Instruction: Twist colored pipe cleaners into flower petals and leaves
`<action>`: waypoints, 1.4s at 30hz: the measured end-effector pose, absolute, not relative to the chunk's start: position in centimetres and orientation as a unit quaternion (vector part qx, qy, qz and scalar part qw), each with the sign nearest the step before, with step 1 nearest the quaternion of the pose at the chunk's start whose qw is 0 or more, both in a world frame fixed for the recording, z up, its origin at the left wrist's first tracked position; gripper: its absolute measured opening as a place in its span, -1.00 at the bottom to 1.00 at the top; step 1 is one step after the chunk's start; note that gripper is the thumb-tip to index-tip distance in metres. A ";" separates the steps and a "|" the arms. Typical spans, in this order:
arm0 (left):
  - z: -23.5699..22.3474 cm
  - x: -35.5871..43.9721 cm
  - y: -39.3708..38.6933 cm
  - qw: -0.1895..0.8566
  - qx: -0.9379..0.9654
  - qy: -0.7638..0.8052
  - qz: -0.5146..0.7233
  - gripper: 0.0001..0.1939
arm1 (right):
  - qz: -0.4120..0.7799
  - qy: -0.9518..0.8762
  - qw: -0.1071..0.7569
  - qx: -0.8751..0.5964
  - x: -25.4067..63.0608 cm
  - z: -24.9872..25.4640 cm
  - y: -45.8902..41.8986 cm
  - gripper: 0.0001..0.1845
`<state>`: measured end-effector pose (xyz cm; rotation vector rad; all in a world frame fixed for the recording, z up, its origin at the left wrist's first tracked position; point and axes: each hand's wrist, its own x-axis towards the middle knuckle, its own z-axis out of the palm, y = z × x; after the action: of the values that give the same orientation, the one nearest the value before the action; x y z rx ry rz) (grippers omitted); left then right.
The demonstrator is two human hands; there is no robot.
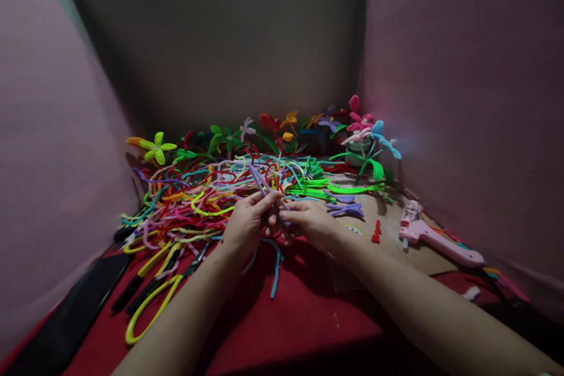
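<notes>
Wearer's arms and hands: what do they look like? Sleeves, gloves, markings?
Left hand and right hand both ungloved. Left forearm and right forearm bare to the frame edge, no sleeves showing. No watch, bracelet or cables visible. Small dark spot by the left wrist. Too dim to judge rings.

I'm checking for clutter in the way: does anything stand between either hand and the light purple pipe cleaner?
Nothing visible does. The left hand and right hand both hold the purple pipe cleaner; the multicolored pile lies behind and beside them.
</notes>
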<state>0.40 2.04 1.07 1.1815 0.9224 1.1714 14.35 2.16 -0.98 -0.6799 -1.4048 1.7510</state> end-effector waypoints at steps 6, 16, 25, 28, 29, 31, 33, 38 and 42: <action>1.5 0.3 2.0 0.568 0.487 0.390 0.537 -0.73 | 0.649 -0.578 0.367 -0.332 13.9 -1.2 2.1 -0.90; 2.0 -0.2 2.2 0.582 0.498 0.373 0.523 -0.76 | 0.800 -0.445 0.344 -0.208 14.6 -1.0 2.2 -0.83; 2.1 -0.1 2.1 0.591 0.503 0.367 0.513 -0.76 | 0.822 -0.387 0.348 -0.230 14.2 -1.7 2.4 -0.90; 2.0 -0.2 2.2 0.585 0.510 0.357 0.520 -0.75 | 0.813 -0.399 0.356 -0.228 14.2 -1.7 2.4 -0.90; 2.0 -0.2 2.2 0.583 0.512 0.351 0.524 -0.74 | 0.809 -0.404 0.358 -0.231 14.2 -1.7 2.3 -0.91; 2.1 -0.2 2.1 0.581 0.509 0.340 0.536 -0.75 | 0.800 -0.414 0.360 -0.241 14.2 -1.7 2.3 -0.91; 2.3 -0.1 2.0 0.584 0.495 0.336 0.549 -0.76 | 0.794 -0.421 0.360 -0.250 14.2 -1.7 2.3 -0.88; 2.7 0.0 1.7 0.587 0.472 0.343 0.561 -0.79 | 0.788 -0.434 0.355 -0.254 14.3 -1.9 2.4 -0.86; 2.8 0.1 1.7 0.571 0.476 0.338 0.577 -0.78 | 0.755 -0.472 0.377 -0.255 14.3 -1.9 2.3 -0.82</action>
<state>0.05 1.66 2.80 1.1160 0.7941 1.3540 14.33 2.35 -1.88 -0.6522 -1.2072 1.9313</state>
